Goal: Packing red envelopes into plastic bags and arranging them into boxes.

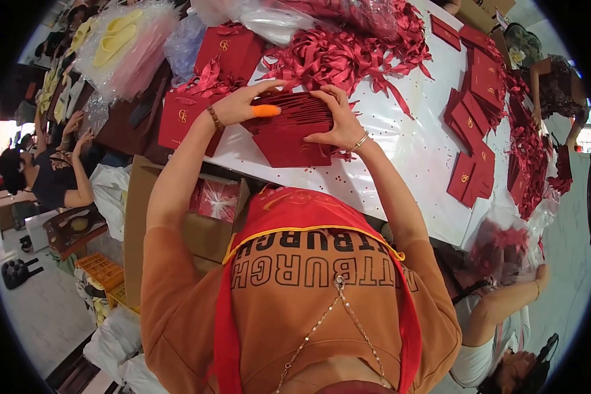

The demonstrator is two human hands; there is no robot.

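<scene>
Head view: stack of flat red paper bags [289, 150] at near edge of white tabletop [400, 167], edges fanned. Left grip [246, 104] clasps its left end, orange finger cover [266, 111] against the edges; right grip [343, 123] holds the right end, thumb on front face. Judgement: press both ends evenly, square edges gently, keep ribbons [335, 59] clear.

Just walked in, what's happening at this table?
A person has both hands on a stack of flat red pieces at the near edge of the white table: left hand on one side, with an orange cover on one digit, right hand on the other. A heap of red ribbons lies beyond, and more red pieces lie in overlapping groups to the right. Other people are nearby.
</scene>
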